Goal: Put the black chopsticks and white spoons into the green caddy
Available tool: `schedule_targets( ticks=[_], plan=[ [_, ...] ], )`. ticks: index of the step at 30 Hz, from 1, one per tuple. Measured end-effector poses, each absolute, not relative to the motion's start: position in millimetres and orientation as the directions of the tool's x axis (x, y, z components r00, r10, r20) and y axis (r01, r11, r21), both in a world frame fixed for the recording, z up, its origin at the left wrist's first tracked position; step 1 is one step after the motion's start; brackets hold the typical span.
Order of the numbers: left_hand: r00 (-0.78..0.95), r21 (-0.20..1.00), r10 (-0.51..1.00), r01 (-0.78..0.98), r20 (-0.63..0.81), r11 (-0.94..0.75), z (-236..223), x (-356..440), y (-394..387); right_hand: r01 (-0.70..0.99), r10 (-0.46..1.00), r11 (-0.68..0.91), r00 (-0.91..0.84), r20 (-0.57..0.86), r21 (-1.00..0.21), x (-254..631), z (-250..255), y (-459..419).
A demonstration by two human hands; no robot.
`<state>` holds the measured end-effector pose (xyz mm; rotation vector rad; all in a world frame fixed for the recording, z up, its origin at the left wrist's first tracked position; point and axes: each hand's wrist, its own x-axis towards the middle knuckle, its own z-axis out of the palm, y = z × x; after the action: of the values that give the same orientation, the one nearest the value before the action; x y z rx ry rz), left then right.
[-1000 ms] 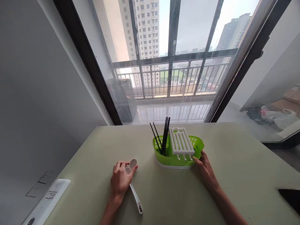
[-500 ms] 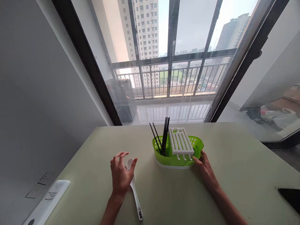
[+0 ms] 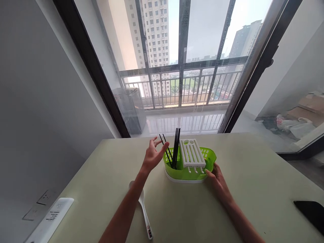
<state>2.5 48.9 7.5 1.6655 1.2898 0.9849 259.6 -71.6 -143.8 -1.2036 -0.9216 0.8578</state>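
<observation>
A green cutlery basket (image 3: 174,173) with a white base stands on the table. Black chopsticks (image 3: 176,148) rise from its left part, two of them leaning left. A white slotted rack (image 3: 192,153) with small hooks sits over its middle. Beside the leaning chopsticks is my left hand (image 3: 153,155), fingers apart and holding nothing; whether a fingertip touches them I cannot tell. My right hand (image 3: 218,180) grips the basket's right end, thumb in front. Under my left forearm lies a white long-handled spoon (image 3: 145,214), partly covered by the arm.
The pale table (image 3: 192,212) reaches back to a glass door (image 3: 194,118). A white power strip or similar flat bar (image 3: 57,216) lies at the left edge by the wall. A dark flat object (image 3: 310,211) rests at the right.
My left hand has moved from above the spoon, up and to the right, to the chopsticks. My right hand keeps its hold on the basket. The view has shifted slightly.
</observation>
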Motion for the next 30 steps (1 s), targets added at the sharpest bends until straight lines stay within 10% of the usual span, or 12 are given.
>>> schedule_targets(
  ticks=[11,30],
  plan=[
    [0.485,0.978,0.869,0.111,0.103,-0.178,14,47,80,-0.011,0.907,0.184,0.387,0.166,-0.983,259,-144,-71],
    [0.180,0.973,0.960,-0.127,0.215,-0.194,30,41,83,-0.029,0.913,0.175,0.379,0.151,-0.984,260,-145,-70]
  ],
)
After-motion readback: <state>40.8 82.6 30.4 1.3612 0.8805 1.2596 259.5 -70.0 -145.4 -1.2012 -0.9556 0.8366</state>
